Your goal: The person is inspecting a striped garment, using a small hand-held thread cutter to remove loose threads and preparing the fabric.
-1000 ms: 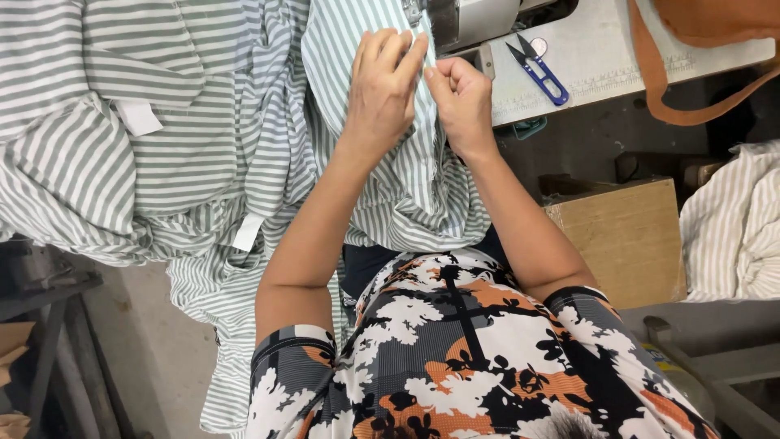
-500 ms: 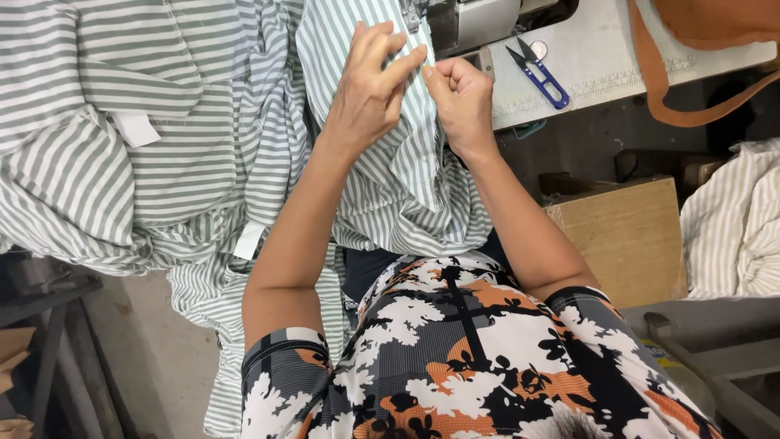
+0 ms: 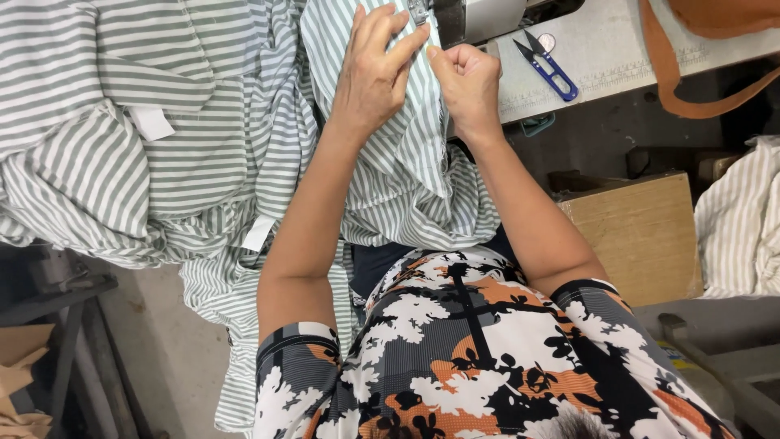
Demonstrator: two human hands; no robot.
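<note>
My left hand (image 3: 375, 73) lies on a green-and-white striped garment (image 3: 390, 171), fingers pinching its edge near the presser foot of a sewing machine (image 3: 479, 16). My right hand (image 3: 467, 85) is curled into a loose fist and grips the same fabric edge right beside it. The two hands almost touch at the fingertips. The cloth hangs from the table down onto my lap.
A heap of more striped fabric (image 3: 106, 138) with white labels lies to the left. Blue-handled thread snips (image 3: 548, 69) rest on the white machine table (image 3: 617, 57). An orange strap (image 3: 682, 89) hangs at top right. A cardboard box (image 3: 642, 232) stands lower right, beside more striped cloth (image 3: 743, 219).
Both hands have shifted slightly up and left along the fabric edge toward the machine needle; my left fingers have spread over the cloth.
</note>
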